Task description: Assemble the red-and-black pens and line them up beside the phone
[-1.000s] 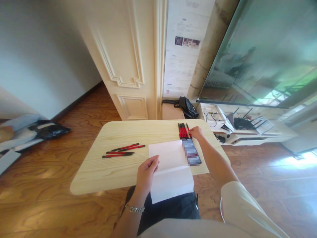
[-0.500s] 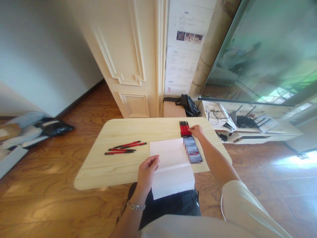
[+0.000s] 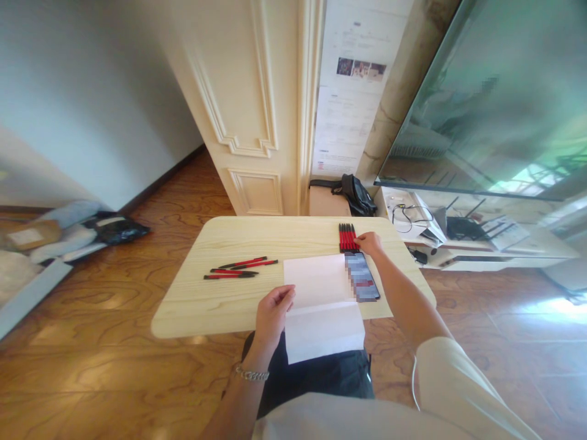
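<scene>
At the far right of the table, a tight row of red-and-black pens (image 3: 347,237) lies side by side. My right hand (image 3: 369,242) is at the row's right end, its fingers closed on the outermost pen. A folded sheet of white paper (image 3: 321,282) overhangs the near table edge. Over the paper's left edge is my left hand (image 3: 274,311), fingers curled with the thumb against them and nothing visible in the grip. Several loose red-and-black pens (image 3: 238,269) lie left of the paper. A phone (image 3: 362,278) with a blurred screen rests just below the pen row.
The pale wooden table (image 3: 197,311) has rounded corners. Behind it is a black bag (image 3: 358,195) on a box. To the right stands a white cabinet (image 3: 486,260) with a router and cables. Packages (image 3: 105,232) lie on the floor at left.
The view has shifted slightly, so the table and pens appear farther right. My right hand stays at the end of the pen row, and my left hand stays by the paper's edge.
</scene>
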Available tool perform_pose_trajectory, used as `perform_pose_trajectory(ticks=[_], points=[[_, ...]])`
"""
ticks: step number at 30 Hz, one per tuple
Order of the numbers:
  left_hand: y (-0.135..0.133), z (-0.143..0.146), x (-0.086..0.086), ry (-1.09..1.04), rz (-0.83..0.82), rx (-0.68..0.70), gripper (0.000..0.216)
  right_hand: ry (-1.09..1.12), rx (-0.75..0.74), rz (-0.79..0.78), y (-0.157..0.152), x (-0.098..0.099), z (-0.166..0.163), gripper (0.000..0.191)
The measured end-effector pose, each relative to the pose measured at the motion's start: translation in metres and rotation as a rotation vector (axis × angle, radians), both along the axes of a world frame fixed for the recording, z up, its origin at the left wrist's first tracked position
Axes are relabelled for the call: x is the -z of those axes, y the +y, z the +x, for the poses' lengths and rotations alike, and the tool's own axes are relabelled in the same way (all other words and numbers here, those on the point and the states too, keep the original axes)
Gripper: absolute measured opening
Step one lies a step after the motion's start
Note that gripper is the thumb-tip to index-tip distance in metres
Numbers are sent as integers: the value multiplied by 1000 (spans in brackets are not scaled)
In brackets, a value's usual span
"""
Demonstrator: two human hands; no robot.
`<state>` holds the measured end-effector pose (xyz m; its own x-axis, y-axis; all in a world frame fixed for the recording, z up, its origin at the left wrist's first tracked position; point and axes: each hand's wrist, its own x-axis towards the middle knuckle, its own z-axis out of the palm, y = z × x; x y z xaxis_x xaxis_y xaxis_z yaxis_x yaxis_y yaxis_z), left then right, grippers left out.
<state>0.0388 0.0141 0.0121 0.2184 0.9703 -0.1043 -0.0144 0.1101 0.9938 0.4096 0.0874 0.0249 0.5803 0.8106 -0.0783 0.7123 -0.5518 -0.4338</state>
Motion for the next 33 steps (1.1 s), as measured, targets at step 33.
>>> perform_pose_trajectory(ticks=[33], points=[[102,-153,-26,1050,522,80,7,583,-80,464,-123,-2,-182,46]])
